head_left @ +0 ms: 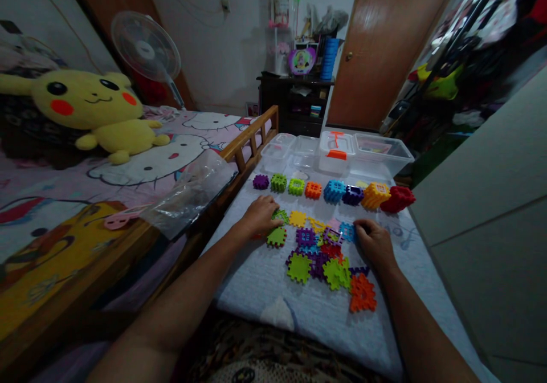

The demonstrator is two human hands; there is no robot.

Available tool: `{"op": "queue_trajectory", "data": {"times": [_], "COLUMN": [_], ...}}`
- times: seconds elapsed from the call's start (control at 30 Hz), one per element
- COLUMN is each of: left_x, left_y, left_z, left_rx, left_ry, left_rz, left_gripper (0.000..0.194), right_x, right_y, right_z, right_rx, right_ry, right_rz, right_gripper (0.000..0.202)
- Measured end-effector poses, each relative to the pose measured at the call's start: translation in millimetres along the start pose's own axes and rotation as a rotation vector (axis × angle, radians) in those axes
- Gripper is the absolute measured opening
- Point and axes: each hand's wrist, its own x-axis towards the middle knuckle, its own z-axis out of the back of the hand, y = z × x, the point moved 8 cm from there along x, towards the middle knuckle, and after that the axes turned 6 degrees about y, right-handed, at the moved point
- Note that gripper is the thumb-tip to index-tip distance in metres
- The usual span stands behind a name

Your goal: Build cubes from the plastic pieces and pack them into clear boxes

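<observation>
My left hand [260,214] is at the left edge of a loose spread of plastic interlocking tiles, its fingers curled onto a green tile [281,218]. Just below that lies another lime green tile [277,237]. On the right side, my right hand [376,243] has its bent fingers at the edge of a blue tile [347,232]. Between the hands lie a yellow tile [298,219], purple tiles [306,237] and red pieces. Closer to me are a large lime tile [299,267] and an orange tile [363,293].
Behind the spread, tiles stand in a row of colour-sorted stacks, from a purple stack [260,182] to a red stack [398,199]. Clear plastic boxes [382,148] line the table's far end. A wooden bed rail [243,143] and a plastic bag [188,195] are on the left.
</observation>
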Motion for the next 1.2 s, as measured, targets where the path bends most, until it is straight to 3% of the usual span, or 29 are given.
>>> {"op": "queue_trajectory", "data": {"times": [0.2, 0.33, 0.43, 0.53, 0.77, 0.93, 1.1, 1.2], "left_x": [9.8, 11.8, 11.2, 9.7, 8.1, 10.2, 15.9, 16.6], "left_y": [2.1, -1.8, -5.6, -8.6, -10.2, -1.9, -9.4, -11.5], "left_z": [-0.2, 4.6, 16.6, 23.9, 6.7, 16.7, 5.7, 4.8], "left_rx": [-0.127, -0.281, -0.260, -0.142, -0.195, -0.178, -0.020, 0.002], "left_ry": [0.022, 0.002, -0.116, -0.215, 0.046, 0.043, 0.121, 0.111], "left_rz": [0.048, 0.018, 0.005, 0.002, -0.146, -0.115, -0.037, -0.034], "left_gripper": [0.036, 0.021, 0.008, 0.008, 0.029, 0.041, 0.046, 0.045], "right_x": [-0.1, -0.1, 0.1, 0.1, -0.5, -0.3, 0.0, 0.3], "right_y": [2.8, 3.0, 2.2, 1.7, 2.6, 2.1, 1.7, 1.1], "right_z": [0.4, 0.1, -0.4, -0.3, 0.2, 0.2, -0.3, -0.1], "right_rx": [0.002, -0.008, -0.010, -0.010, -0.002, -0.003, -0.008, -0.013], "right_ry": [0.005, 0.009, 0.016, 0.018, 0.008, 0.006, 0.019, 0.018], "right_rz": [-0.002, -0.007, -0.008, -0.011, -0.002, -0.005, -0.004, -0.004], "right_gripper": [0.029, 0.029, 0.030, 0.029, 0.028, 0.029, 0.030, 0.030]}}
